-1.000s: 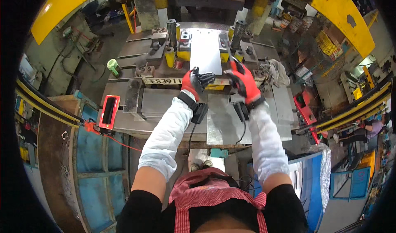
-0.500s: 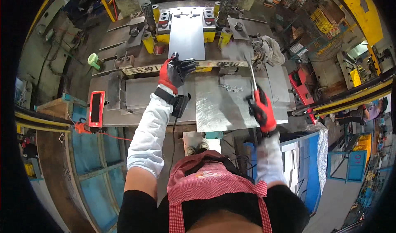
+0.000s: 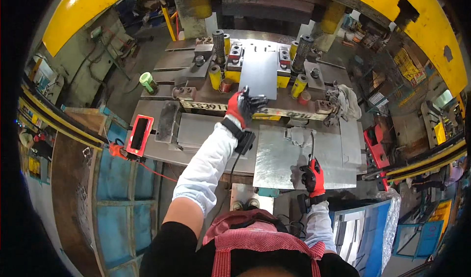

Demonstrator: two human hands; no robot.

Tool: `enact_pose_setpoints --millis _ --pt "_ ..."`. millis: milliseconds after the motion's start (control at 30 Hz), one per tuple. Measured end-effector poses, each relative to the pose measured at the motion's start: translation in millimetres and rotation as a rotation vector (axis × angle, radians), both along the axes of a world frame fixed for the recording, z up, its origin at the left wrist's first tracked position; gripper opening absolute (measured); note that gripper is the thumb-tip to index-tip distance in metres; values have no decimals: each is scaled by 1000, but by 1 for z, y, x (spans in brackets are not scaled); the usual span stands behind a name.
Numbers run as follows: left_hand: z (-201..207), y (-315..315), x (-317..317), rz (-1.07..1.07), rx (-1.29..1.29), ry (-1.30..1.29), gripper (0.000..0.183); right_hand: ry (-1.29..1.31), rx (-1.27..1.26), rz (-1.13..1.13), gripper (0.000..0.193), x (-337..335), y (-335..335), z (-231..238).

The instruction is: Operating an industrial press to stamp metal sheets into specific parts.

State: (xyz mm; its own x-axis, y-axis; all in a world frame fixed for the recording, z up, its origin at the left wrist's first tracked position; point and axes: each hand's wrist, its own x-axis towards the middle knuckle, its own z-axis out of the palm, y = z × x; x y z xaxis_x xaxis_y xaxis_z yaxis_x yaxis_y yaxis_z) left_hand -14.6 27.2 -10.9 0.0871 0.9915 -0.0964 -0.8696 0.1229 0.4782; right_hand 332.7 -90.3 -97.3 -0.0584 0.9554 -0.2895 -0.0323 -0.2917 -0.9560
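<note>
Head view: sheet (image 3: 260,76), bare metal, oblong, flat between the two dark posts (image 3: 302,54), its near end toward the person; judged thin, stiff and fairly light, likely slick, with edges that may be sharp and a face that would scratch or dent rather than break; best held by the near edge or corners, gloved. Left hand (image 3: 244,107), red and black glove, at that near end; grip loose, fingers spread, nothing seen in it; contact with the sheet cannot be told. Right hand (image 3: 312,176), like glove, over the near part of the plate (image 3: 274,154); grip closed round a slim rod (image 3: 312,147), probably light and rigid, best taken at its handle end. Cut piece (image 3: 297,136), grey, jagged outline, lying on the plate near the rod's tip; judged thin and stiff, edges awkward to pinch. Plate, broad and flat on the table (image 3: 164,150), judged the heaviest of these, best lifted by two opposite edges. Containers: green-rimmed cup (image 3: 147,82), left side of the table, contents not discernible; blue bin (image 3: 377,223), lower right, with what look like pale sheets inside; yellow basket (image 3: 409,66), wire mesh, far right, contents unclear.
</note>
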Motion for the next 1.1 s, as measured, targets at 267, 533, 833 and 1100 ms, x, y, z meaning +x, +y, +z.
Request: enact_pose_setpoints --millis 267,533,833,1100 --pt "25 41 2 158 -85 64 42 102 35 -163 17 18 -8 -1" --pt "20 4 -21 -124 43 -81 47 493 -21 -140 25 33 -5 -47" --pt "-81 -234 -12 466 -128 1282 39 414 17 -237 17 27 -8 -40" --pt "-107 -279 -49 61 -143 2467 70 443 -23 -221 16 32 -8 -47"
